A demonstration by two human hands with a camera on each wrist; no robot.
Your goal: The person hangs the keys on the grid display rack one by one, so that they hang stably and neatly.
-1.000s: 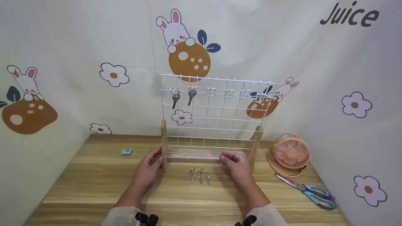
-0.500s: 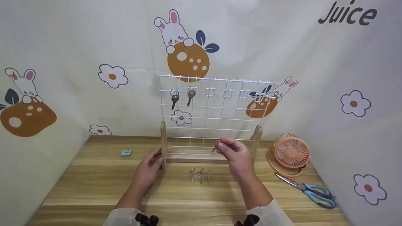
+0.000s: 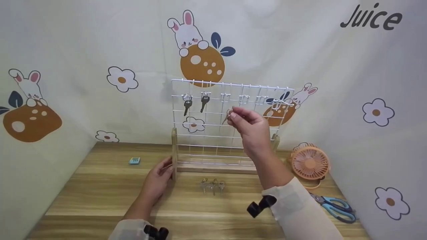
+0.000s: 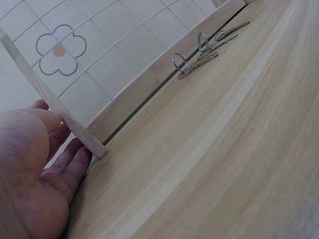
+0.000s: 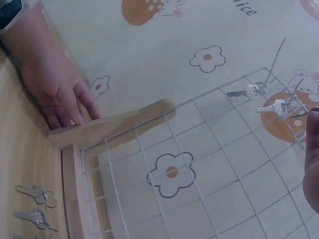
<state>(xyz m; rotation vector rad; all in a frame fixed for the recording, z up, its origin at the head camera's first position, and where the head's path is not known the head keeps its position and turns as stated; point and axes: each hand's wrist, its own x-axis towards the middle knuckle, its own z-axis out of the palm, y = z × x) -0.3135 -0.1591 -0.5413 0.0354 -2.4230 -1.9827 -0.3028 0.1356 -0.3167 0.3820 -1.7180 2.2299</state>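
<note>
- Right hand [image 3: 252, 131], centre of the head frame: thumb and fingertips pinching a key by its ring, raised in front of the wire grid
- Held key [image 3: 226, 117] slants down and left, a little below the row of white hooks [image 3: 244, 99]; at the right edge of the right wrist frame it is partly cut off
- Left hand [image 3: 160, 175], left of centre and low in the head frame, gripping the foot of the wooden left leg [image 3: 174, 150], thumb on one face and fingers on the other
- White wire grid [image 3: 206, 145] upright mid-frame, wooden base bar [image 3: 213, 167] along its bottom
- Two hung keys [image 3: 188, 107] on the leftmost hooks, upper left of the grid
- Three loose keys [image 3: 214, 189] in a row on the desk [image 3: 100, 190], lower centre, in front of the base bar
- Small teal device [image 3: 134, 161], left of the frame
- Orange fan [image 3: 310, 163] at right; blue-handled scissors [image 3: 325, 202] below it, blades mostly hidden by the right sleeve [image 3: 293, 206]
- Cloth backdrop [image 3: 150, 43] printed with rabbits, oranges and flowers, "Juice" lettered upper right
</note>
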